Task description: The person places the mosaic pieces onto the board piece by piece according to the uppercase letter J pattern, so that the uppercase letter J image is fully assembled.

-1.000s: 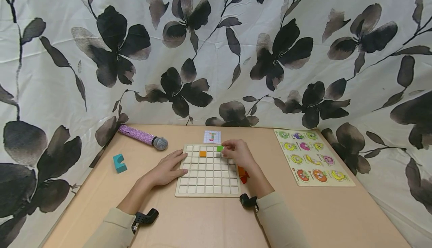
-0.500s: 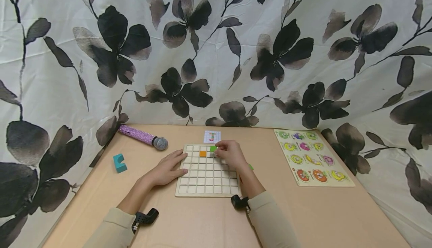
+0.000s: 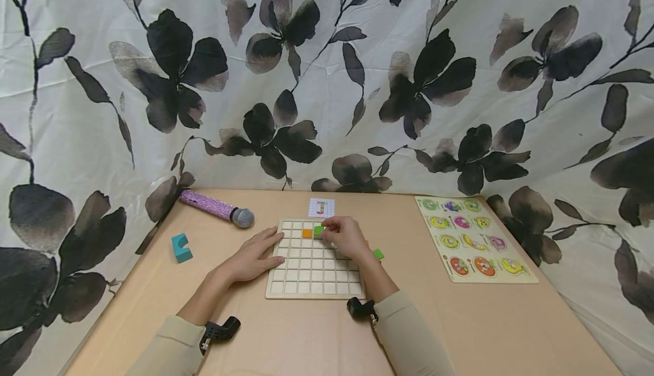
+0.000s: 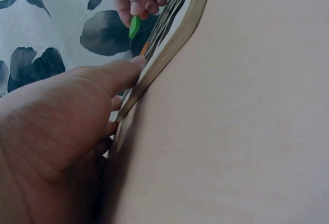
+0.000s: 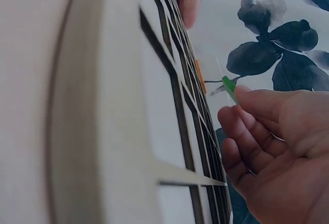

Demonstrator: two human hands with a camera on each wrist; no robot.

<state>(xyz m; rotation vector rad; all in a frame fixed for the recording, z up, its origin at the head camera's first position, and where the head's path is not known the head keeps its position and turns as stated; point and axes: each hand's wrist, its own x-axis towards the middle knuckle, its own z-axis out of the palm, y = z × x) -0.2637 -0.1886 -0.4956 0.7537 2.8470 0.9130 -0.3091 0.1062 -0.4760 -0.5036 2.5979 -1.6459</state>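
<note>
A pale board (image 3: 314, 296) with a grid of square cells lies on the table. My left hand (image 3: 255, 254) rests along its left edge, fingers extended; in the left wrist view the thumb touches the rim. One orange square tile (image 3: 307, 233) sits in a cell of the second row. Between thumb and fingertips my right hand (image 3: 347, 237) pinches a green square tile (image 3: 318, 232), directly to the right of the orange one. The right wrist view shows this green tile (image 5: 230, 88) tilted, held by its edge.
Behind the board lies a small printed grid card (image 3: 321, 207). Another green piece (image 3: 378, 254) is to its right, partly behind my right wrist. A purple glitter microphone (image 3: 209, 204) and teal block (image 3: 181, 248) lie left. On the right is a fruit picture board (image 3: 475, 242).
My right hand has moved left across the board's upper rows, bringing the green tile beside the orange one. The green piece right of the board has come into view. My left hand stays put.
</note>
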